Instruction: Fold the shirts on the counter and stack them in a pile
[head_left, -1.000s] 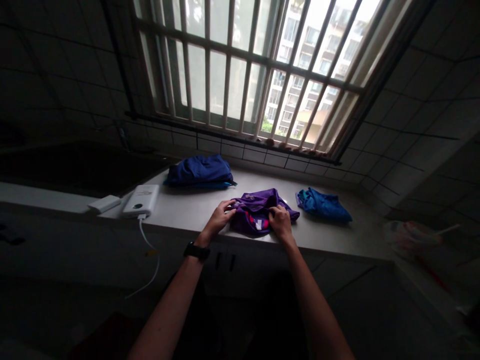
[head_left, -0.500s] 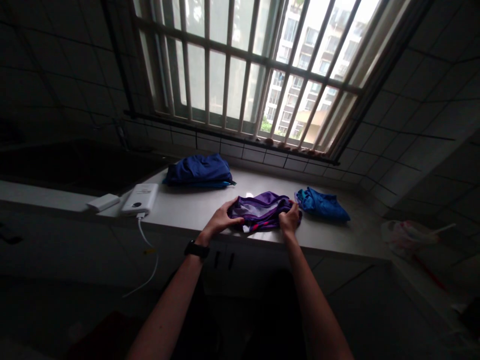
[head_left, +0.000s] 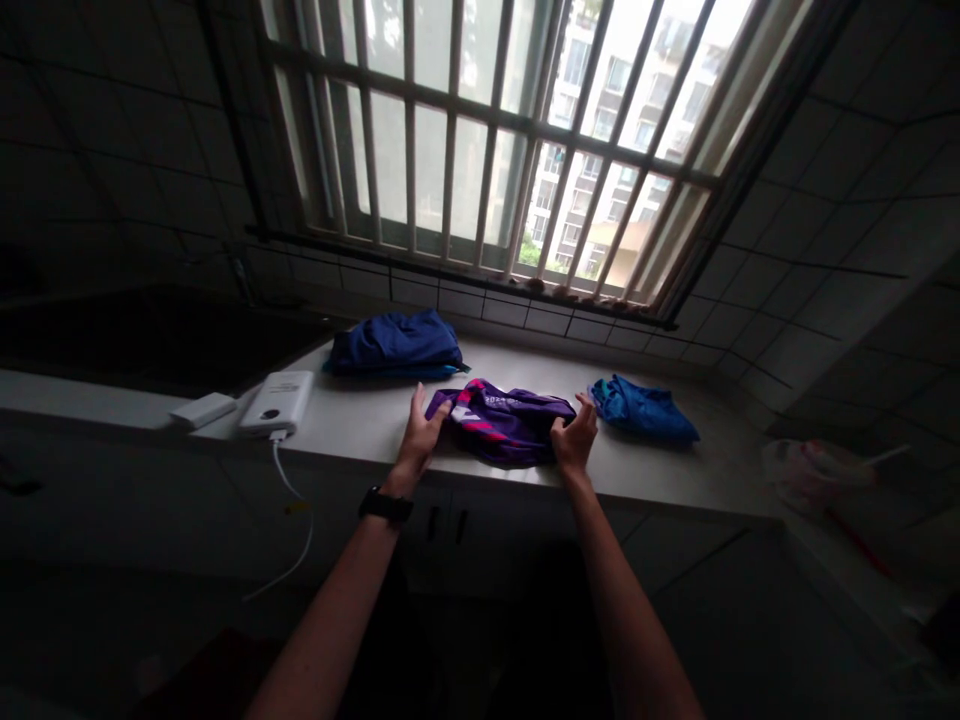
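A folded purple sports shirt (head_left: 502,426) with a pink and white print lies on the pale countertop (head_left: 352,422). My left hand (head_left: 421,436) stands at its left edge with the fingers spread, holding nothing. My right hand (head_left: 574,435) is at its right edge, fingers apart and curled, also holding nothing. Both hands are at or very near the cloth. To the right of the right hand lies a bunched teal-blue garment (head_left: 642,410). A folded navy garment (head_left: 395,345) sits behind the left hand.
At the counter's left are a white power bank (head_left: 274,402) and a white charger (head_left: 202,410), joined by nothing visible; a white cable (head_left: 289,500) hangs over the front edge. A dark sink (head_left: 150,340) lies further left. A plastic bag (head_left: 814,475) sits at the right. A barred window (head_left: 487,130) rises behind the counter.
My hands have let go of the purple shirt and moved to its sides. The shirt now lies flatter, with its printed side up. The other garments have not moved.
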